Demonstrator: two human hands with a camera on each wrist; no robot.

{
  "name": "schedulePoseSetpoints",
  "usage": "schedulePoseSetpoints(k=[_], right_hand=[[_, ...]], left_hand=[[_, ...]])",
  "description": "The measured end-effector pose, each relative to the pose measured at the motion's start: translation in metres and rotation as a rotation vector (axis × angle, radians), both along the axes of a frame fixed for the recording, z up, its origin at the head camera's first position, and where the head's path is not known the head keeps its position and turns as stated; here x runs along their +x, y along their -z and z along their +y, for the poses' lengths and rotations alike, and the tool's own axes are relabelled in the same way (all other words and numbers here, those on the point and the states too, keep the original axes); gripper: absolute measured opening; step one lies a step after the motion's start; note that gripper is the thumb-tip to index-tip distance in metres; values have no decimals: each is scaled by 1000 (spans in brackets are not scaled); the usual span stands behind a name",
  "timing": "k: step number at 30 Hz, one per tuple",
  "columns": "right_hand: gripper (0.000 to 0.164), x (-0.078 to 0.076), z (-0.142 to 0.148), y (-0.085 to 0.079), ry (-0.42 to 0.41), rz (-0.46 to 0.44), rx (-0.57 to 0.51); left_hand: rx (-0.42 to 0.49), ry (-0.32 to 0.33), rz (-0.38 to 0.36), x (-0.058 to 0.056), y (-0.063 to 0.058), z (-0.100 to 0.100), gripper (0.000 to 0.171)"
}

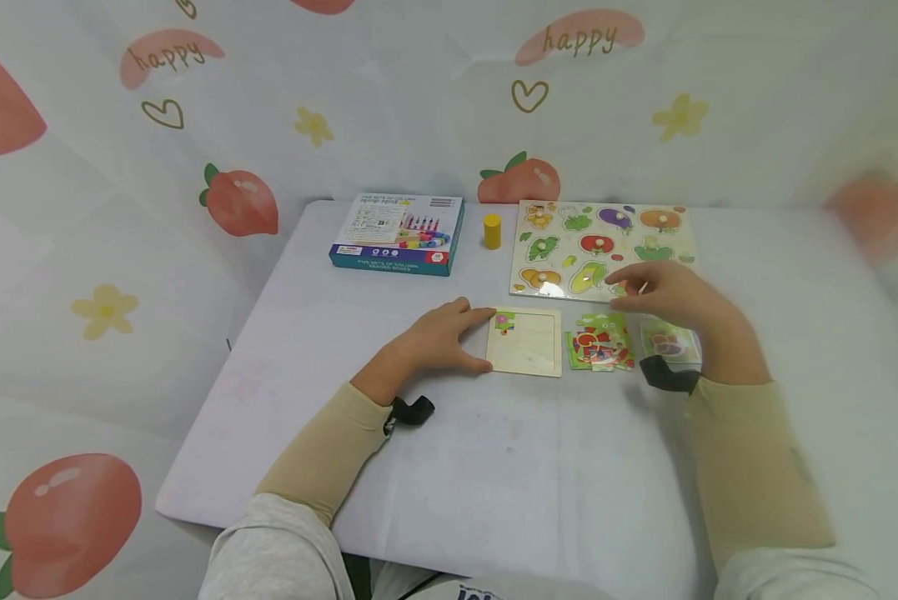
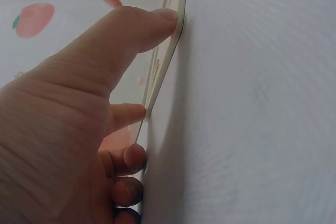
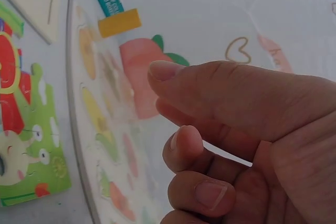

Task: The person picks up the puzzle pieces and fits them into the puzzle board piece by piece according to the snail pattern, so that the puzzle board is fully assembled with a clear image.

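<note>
A square wooden puzzle tray [image 1: 527, 354] lies on the table, with a small green and pink puzzle piece [image 1: 504, 320] in its upper left corner. My left hand [image 1: 443, 337] is spread at the tray's left side, thumb touching the near corner and index finger the far one. In the left wrist view, the thumb [image 2: 142, 27] rests along the tray's edge. My right hand [image 1: 674, 292] hovers over the near right part of the vegetable board [image 1: 561, 242], fingers loosely bent, nothing seen between them. Below it lies a pile of colourful puzzle pieces [image 1: 601, 343].
Right of the pile, a picture in a clear cover [image 1: 666, 333] lies partly behind my right wrist. A boxed bead set [image 1: 396, 233] and a yellow cylinder [image 1: 492, 232] stand at the back. A fruit-printed cloth hangs behind the white table [image 1: 464, 475].
</note>
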State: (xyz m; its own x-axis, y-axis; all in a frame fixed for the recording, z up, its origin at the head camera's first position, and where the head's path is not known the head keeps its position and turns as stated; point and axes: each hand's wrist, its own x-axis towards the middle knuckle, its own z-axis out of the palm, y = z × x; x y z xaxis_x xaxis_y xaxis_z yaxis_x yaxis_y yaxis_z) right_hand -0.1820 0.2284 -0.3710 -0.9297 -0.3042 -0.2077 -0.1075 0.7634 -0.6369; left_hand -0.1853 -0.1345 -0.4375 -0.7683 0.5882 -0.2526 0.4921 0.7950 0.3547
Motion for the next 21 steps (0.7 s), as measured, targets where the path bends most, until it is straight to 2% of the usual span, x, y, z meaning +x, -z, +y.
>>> schedulePoseSetpoints(k=[7,15,21], right_hand=[[45,-7,2,17,-43,-65,-2],[43,-10,-1,32,-16,-150,23],[44,-11,-5,42,-20,-168,-28]], left_hand=[[-4,-5,-5,0,-1,1,94],[-3,-7,4,0,0,1,94],[15,4,10,1,0,1,92]])
